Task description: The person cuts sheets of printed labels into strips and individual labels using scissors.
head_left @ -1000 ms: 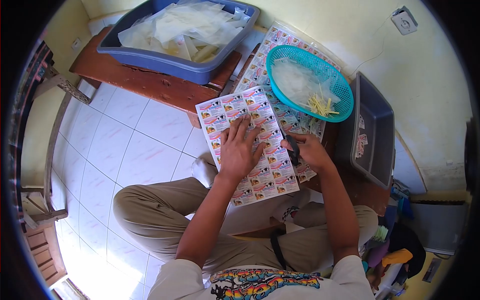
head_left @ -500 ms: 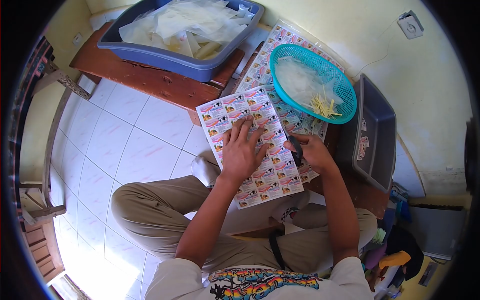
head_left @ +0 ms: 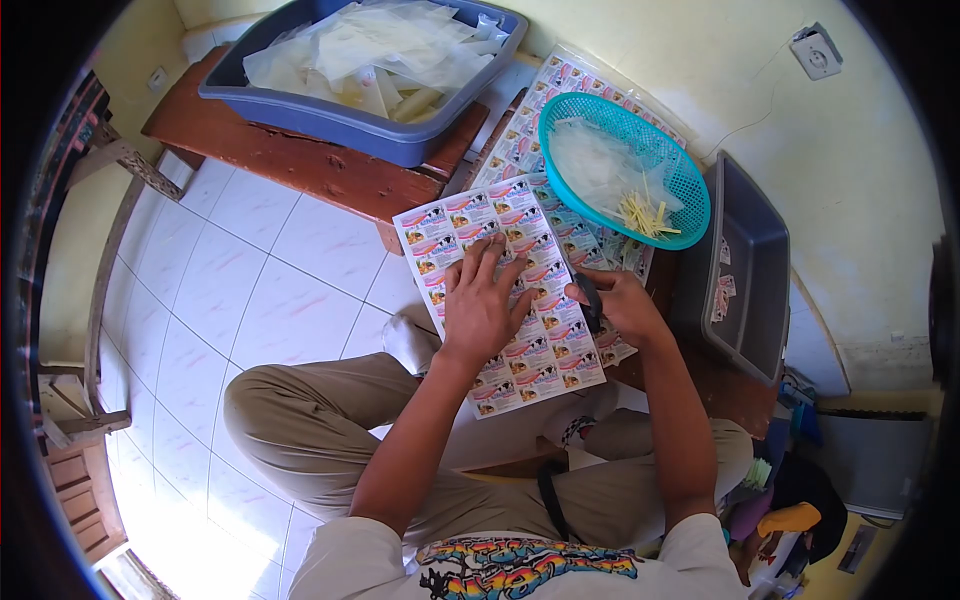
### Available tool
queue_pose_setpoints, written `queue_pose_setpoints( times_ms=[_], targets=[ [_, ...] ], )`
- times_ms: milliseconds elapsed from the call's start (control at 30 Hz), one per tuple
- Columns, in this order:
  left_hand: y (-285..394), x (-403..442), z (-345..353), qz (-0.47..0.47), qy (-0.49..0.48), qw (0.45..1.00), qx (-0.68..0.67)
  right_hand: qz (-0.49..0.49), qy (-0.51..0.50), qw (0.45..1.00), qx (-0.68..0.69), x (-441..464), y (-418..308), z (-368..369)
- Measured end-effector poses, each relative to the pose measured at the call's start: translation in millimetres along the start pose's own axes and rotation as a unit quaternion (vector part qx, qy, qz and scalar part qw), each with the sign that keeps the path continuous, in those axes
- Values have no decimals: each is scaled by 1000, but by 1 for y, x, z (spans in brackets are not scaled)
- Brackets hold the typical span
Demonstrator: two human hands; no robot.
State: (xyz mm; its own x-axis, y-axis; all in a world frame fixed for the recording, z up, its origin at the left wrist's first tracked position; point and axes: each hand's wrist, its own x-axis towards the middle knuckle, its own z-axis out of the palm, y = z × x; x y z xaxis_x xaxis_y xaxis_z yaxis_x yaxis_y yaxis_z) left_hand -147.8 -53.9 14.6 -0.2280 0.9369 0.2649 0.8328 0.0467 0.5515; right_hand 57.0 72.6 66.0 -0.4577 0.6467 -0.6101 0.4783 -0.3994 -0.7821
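A sheet of printed labels lies tilted in front of me, above my lap. My left hand rests flat on it with the fingers spread. At the sheet's right edge, my right hand is closed round the black handles of a pair of scissors. The blades are mostly hidden by the hand and the sheet's edge. More printed label sheets lie beneath and beyond, partly under a turquoise basket with clear plastic bags and thin yellow strips in it.
A blue tub full of plastic bags stands on a reddish-brown wooden bench at the upper left. To the right, a grey bin holds a few cut labels. A wall socket is at the upper right.
The view has shifted very slightly. My right hand and the scissors have moved a touch left along the sheet's edge; my left hand stays flat in place.
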Motion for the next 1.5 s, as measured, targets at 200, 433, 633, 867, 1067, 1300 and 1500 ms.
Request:
queue_pose_setpoints(
  times_ms=[200, 433, 633, 867, 1067, 1300, 1500],
  targets=[
    [1, 1, 0, -1, -1, 1000, -1, -4, 0, 1000, 14, 3, -2, 1],
    [1, 1, -2, -5, -4, 1000, -8, 28, -3, 1000, -5, 8, -11, 1],
    [1, 1, -2, -7, -7, 1000, -8, 15, -4, 1000, -1, 13, -4, -2],
    [2, 1, -1, -7, -5, 1000, -6, 14, 2, 1000, -3, 14, -4, 0],
    [0, 1, -2, -4, 0, 1000, -6, 14, 5, 1000, 6, 22, -9, 2],
    [2, 1, -2, -7, -5, 1000, -7, 6, 2, 1000, 14, 23, -9, 2],
    [1, 2, -3, -4, -6, 1000, -2, -18, -1, 1000, 9, 26, -5, 1]
  ],
)
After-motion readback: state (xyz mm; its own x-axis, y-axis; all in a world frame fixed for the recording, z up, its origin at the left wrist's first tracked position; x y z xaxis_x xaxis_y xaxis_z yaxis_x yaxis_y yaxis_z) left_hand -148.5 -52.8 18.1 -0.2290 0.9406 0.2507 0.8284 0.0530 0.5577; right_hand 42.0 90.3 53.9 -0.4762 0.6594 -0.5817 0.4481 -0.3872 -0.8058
